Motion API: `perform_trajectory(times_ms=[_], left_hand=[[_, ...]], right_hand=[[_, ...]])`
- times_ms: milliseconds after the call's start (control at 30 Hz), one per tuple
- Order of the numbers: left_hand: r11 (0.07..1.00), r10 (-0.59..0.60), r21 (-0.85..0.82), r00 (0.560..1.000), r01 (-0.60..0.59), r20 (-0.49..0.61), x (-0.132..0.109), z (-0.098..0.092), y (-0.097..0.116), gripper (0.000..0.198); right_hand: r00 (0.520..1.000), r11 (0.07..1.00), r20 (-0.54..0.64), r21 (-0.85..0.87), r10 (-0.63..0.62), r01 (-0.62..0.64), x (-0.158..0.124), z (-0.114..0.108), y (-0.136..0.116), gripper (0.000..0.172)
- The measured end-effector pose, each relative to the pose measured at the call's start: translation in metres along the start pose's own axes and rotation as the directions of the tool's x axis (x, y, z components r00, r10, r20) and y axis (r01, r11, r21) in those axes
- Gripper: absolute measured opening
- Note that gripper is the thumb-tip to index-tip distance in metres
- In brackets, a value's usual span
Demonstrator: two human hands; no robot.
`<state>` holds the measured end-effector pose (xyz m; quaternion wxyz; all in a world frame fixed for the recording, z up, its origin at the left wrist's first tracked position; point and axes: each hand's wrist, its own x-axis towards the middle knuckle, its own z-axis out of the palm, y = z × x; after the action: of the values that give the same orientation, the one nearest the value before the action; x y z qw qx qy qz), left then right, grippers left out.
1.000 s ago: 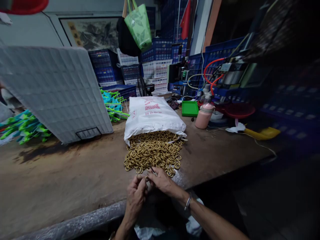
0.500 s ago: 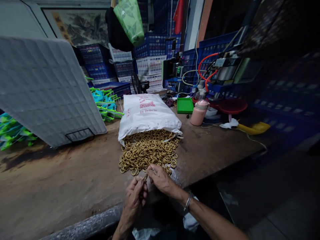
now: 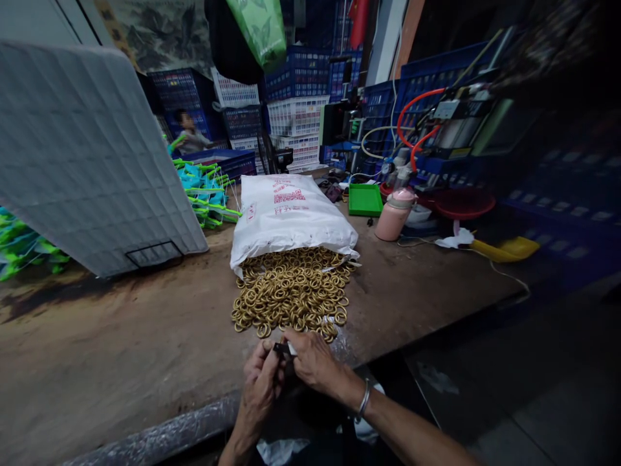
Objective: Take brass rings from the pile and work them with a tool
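Dark item (image 3: pixel 283 349) in right grip (image 3: pixel 314 364): too small to identify. Left grip (image 3: pixel 261 378): contents hidden by its own fingers. Sack (image 3: pixel 294 223) conceals rear of ring pile (image 3: pixel 291 294). Green bag (image 3: pixel 261 29): cropped at upper edge. Background person (image 3: pixel 193 138): blurred, lower body behind blue crate (image 3: pixel 228 160).

The right hand (image 3: pixel 315 364) gripped a small dark tool (image 3: pixel 282 349), its left end at the bent fingers of the left hand (image 3: pixel 259 378); whatever these held was too small to tell. Just beyond, rings (image 3: pixel 294 294) lay heaped at the open near end of a sack (image 3: pixel 294 217) on the table (image 3: pixel 145 349). A panel (image 3: pixel 97 149) stood left, a tray (image 3: pixel 365 199) and bottle (image 3: pixel 394 218) right, with crates (image 3: pixel 297 116) stacked far off.
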<state>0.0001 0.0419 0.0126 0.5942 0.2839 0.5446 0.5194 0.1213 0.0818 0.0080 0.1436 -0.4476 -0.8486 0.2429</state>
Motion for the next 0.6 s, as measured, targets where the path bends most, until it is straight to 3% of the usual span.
perform_trajectory(times_ms=[133, 300, 433, 600], left_hand=[[0.997, -0.079, 0.007, 0.997, 0.079, 0.000, -0.010, -0.005, -0.002, 0.039], [0.961, -0.199, -0.183, 0.977, 0.209, 0.072, -0.040, -0.017, 0.000, 0.032], [0.925, -0.180, -0.328, 0.982, 0.190, 0.063, -0.048, -0.030, -0.003, 0.030], [0.903, -0.176, -0.398, 0.984, 0.164, 0.007, -0.044, -0.049, -0.011, 0.026]], right_hand=[[0.997, 0.995, 0.029, -0.079, 0.065, -0.062, 0.000, 0.004, -0.001, 0.029], [0.993, 0.982, 0.028, -0.155, 0.112, -0.106, 0.003, 0.017, -0.002, 0.027], [0.998, 0.990, -0.019, -0.125, 0.056, -0.058, 0.011, 0.027, -0.011, 0.036], [0.999, 0.976, -0.047, -0.216, 0.008, -0.018, 0.028, 0.034, -0.024, 0.043]])
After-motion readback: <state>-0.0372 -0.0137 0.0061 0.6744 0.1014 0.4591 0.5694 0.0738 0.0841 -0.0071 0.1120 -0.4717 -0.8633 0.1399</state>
